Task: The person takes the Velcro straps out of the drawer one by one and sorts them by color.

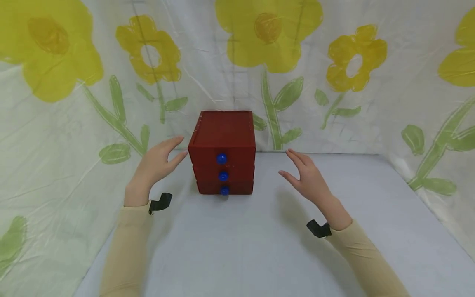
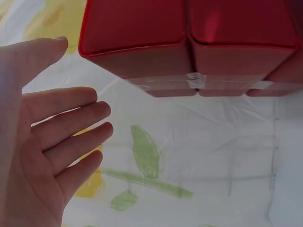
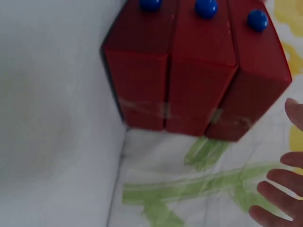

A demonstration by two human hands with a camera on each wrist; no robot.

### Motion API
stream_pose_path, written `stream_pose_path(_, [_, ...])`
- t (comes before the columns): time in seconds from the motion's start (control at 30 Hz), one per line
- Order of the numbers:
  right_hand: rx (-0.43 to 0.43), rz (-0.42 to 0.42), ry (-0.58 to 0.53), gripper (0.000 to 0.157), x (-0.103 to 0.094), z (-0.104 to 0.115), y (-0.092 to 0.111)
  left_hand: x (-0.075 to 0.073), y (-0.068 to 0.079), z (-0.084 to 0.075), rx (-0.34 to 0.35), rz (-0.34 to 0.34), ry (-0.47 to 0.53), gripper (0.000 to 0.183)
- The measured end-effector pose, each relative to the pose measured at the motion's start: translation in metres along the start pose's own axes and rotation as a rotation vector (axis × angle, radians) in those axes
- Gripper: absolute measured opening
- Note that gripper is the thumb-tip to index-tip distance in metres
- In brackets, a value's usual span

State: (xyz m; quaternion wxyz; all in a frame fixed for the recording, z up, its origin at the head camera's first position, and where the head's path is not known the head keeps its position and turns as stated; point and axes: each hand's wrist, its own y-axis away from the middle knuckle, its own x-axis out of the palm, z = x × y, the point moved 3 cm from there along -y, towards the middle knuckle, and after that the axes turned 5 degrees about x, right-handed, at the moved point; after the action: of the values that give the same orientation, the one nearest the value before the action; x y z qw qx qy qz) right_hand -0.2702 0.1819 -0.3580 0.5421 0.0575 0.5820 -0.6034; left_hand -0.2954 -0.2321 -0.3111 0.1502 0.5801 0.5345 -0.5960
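The stack [image 1: 226,140] stands on the table [image 1: 222,239] by the backdrop [image 1: 204,53], between the left hand [image 1: 157,163], just beside it, and the right hand [image 1: 311,181], farther off; both have fingers extended, holding nothing. I'd say a lopsided squeeze could slide the tiers [image 1: 239,174] apart if the tape [image 2: 165,84] gives. The stack's back is hidden from me; the right wrist view cuts off much of that hand, and the tape blurs there
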Motion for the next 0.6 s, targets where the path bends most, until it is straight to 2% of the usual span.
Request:
stream_pose_path(0.17, [0.019, -0.100, -0.073, 0.060, 0.008, 0.020, -0.007, -0.003, -0.012, -0.003, 0.011, -0.007, 0.067, 0.058])
stream_pose_path(0.33, [0.029, -0.178, -0.154, 0.054, 0.013, 0.041, -0.013, -0.005, -0.022, -0.003, 0.004, 0.014, 0.118, 0.058])
stream_pose_path(0.6, [0.041, -0.215, -0.257, 0.046, 0.027, 0.065, -0.022, -0.008, -0.034, -0.004, -0.014, 0.052, 0.191, 0.058])
